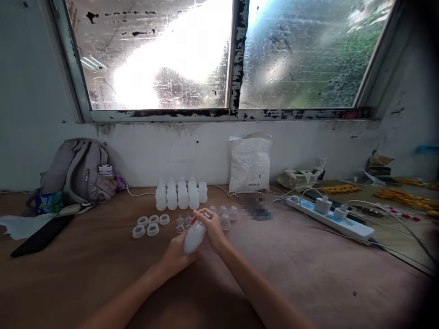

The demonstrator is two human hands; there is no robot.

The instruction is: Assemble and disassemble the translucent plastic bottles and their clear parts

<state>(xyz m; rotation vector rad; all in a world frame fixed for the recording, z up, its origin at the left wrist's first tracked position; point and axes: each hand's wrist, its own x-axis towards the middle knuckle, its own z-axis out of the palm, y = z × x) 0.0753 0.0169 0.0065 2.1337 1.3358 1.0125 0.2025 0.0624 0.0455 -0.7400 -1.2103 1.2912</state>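
A translucent white baby bottle [194, 238] is tilted over the table, its top leaning away to the right. My left hand [175, 253] is wrapped round its body. At the bottle's upper end, the fingers of my right hand [213, 228] are closed on the top; what lies under them is partly hidden. Just beyond are several clear bottle nipples [180, 221], partly covered by my hands. Several translucent collar rings [152, 229] lie to the left. Clear dome caps [225, 222] stand to the right of my right hand.
Behind stands a row of several white bottles [172, 196], the rightmost shorter. A white plastic bag [250, 164] leans on the wall. A grey backpack [85, 171] and black flat case [43, 235] lie left. A power strip [332, 219] with cables runs along the right.
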